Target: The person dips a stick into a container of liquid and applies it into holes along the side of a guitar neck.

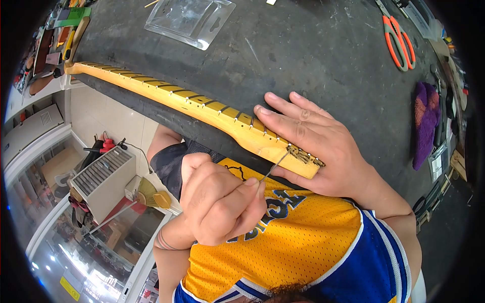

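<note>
A yellow-amber guitar neck (174,96) with dark frets and small white edge marks lies diagonally across the bench edge. Near its blunt right end is a patch of rough black marks (300,155). My left hand (220,199) is closed, pinching a thin dark metal pick (274,166) whose tip touches the neck beside this patch. Most of the pick is hidden in my fingers. My right hand (316,139) rests over the neck's right end with fingers stretched across it onto the bench, the thumb partly hidden along the near side.
On the dark bench (242,45) lie a clear plastic blister pack (189,22), orange-handled scissors (398,43) and a purple cloth (427,123). Several tools crowd the right and far-left edges. Below left stands a beige slotted box (103,174) beside a glass-fronted cabinet.
</note>
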Demonstrator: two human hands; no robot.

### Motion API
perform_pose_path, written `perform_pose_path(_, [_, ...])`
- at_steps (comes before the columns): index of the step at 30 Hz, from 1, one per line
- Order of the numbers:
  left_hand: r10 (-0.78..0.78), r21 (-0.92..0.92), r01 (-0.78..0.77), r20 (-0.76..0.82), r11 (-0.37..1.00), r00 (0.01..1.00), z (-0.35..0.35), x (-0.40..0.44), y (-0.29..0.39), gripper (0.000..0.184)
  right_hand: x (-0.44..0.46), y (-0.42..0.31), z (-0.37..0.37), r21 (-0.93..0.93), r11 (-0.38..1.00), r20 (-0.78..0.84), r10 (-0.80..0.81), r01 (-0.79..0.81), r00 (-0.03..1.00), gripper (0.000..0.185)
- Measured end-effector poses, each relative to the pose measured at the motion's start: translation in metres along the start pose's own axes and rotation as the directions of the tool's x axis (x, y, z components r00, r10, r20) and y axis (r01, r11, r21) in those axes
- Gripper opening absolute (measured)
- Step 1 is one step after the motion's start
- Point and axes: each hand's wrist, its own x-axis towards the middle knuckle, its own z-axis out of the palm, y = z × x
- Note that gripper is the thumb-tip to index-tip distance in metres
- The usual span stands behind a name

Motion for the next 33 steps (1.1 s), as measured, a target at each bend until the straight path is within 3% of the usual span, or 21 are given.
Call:
perform_pose_path(15, [-0.004,-0.078,0.007,0.047,0.997,0.999,0.012,0.001,0.011,0.033,-0.001,0.002,0.001,-0.003,1.000,-0.007,-0.010,0.010,1.000,0.085])
perform_pose_path(33, [-0.051,-0.015,0.051,0.025,0.999,0.998,0.004,0.000,0.005,0.035,-0.001,0.002,0.000,-0.009,1.000,0.000,-0.008,0.008,1.000,0.086])
